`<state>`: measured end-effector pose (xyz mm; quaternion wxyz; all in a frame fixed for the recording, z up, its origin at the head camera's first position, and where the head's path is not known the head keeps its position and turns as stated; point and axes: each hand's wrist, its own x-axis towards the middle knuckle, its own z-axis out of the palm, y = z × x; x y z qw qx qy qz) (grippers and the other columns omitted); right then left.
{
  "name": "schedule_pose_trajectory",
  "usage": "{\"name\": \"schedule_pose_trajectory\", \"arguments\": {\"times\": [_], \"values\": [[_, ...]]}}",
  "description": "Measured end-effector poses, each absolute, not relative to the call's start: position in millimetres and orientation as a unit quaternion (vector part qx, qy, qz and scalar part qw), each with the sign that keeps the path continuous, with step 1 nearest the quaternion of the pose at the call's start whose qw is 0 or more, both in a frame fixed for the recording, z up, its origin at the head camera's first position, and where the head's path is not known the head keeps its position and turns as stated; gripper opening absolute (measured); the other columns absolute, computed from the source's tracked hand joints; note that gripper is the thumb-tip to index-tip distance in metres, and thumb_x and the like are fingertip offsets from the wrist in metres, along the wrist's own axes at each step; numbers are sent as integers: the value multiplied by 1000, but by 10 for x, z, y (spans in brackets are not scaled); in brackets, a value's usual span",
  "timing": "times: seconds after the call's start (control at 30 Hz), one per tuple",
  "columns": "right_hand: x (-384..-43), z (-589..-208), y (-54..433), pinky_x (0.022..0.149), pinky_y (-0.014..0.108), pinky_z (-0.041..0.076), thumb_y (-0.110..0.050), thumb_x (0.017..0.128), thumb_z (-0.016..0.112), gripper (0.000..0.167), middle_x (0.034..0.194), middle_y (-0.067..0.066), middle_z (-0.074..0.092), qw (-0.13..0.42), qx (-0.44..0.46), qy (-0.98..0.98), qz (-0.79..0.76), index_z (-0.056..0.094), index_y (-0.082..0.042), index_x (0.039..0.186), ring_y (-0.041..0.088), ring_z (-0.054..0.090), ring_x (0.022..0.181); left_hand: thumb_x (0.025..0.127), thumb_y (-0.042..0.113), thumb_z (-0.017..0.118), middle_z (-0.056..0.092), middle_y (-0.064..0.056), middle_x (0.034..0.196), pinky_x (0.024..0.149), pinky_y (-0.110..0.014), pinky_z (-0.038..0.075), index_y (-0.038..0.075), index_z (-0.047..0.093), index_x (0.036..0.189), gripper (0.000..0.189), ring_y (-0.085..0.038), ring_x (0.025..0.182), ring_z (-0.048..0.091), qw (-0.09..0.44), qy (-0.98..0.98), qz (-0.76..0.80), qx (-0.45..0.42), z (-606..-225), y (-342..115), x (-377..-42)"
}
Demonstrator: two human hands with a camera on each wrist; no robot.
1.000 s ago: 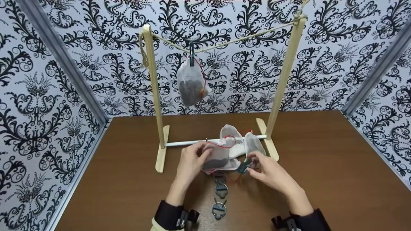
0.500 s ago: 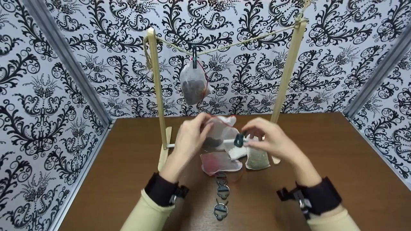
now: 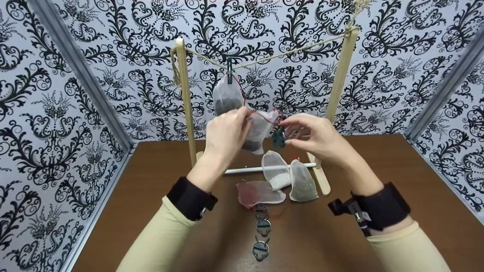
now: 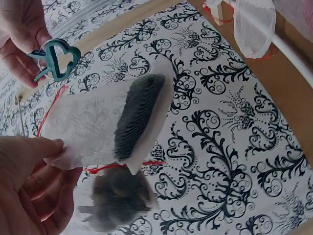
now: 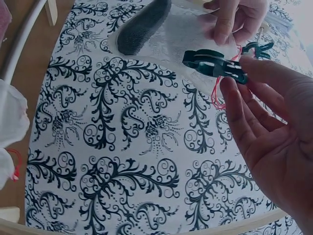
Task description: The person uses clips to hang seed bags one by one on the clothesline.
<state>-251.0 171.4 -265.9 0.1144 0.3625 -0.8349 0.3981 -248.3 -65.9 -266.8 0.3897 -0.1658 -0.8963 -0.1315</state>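
Observation:
My left hand (image 3: 228,132) pinches the top corner of a white mesh drawstring bag (image 4: 93,122) with dark filling at its bottom. The bag is lifted off the table and tilted, its red cord trailing toward the right. Between thumb and fingers, my right hand (image 3: 317,134) grips a dark green clothes clip (image 5: 215,64), close beside the bag's cord end. Behind the left hand, another mesh bag (image 3: 226,94) with dark lumps hangs from the rope (image 3: 291,51) by a dark clip (image 3: 229,71).
On the table (image 3: 159,219) lie mesh bags with pink (image 3: 261,192), white (image 3: 278,172) and greenish (image 3: 303,183) fillings. Several clips (image 3: 261,250) lie in a column nearer me. Wooden posts (image 3: 186,102) and a white bar (image 3: 245,170) frame the work.
Both hands have risen from the table toward the rope. The left hand has lifted the dark-filled bag off the others, and the right hand has carried the clip up alongside it.

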Motion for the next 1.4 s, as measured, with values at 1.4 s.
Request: {"name": "schedule_pose_trajectory", "arguments": {"times": [1.4], "values": [[-2986,-1573,1128,82,19,33,-16,78,83,12,96,9,79,364,244,-827,352,79,-10,87,-1,44,82,96,36,62,76,2,79,89,-37,35,19,73,89,21,-19,82,52,528,-840,-91,-83,-2009,-545,-3025]]}}
